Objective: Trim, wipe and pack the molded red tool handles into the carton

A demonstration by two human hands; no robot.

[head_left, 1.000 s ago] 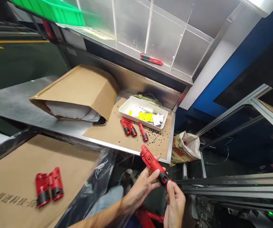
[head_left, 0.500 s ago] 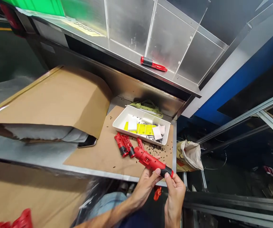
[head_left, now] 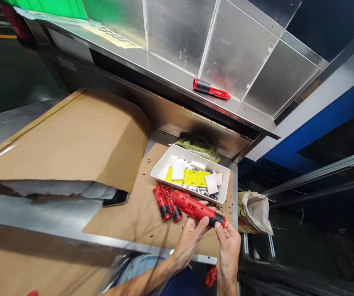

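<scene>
A red plastic tool housing with a black grip band (head_left: 194, 207) is held over the front of the bench by both hands. My left hand (head_left: 192, 234) is wrapped under its middle, thumb on the near side. At its black end, my right hand (head_left: 227, 238) pinches the rim between thumb and fingers. Just left of the held housing, two more red and black housing pieces (head_left: 166, 201) lie side by side on the cardboard sheet (head_left: 124, 222). Behind them sits a white tray (head_left: 158, 174) with small black parts, yellow labels and white pads in it.
Another red and black housing piece (head_left: 210, 89) lies on the metal shelf above. A large cardboard box (head_left: 72, 135) stands at the left. Small black bits are scattered by the tray. An open paper bag (head_left: 253, 209) is beyond the bench's right edge, and a green bag (head_left: 198, 148) behind the tray.
My view has shifted, so the bench and shelf sit slightly lower and the shelf further right. Both hands keep their hold on the housing, which now overlaps the loose pieces in view.
</scene>
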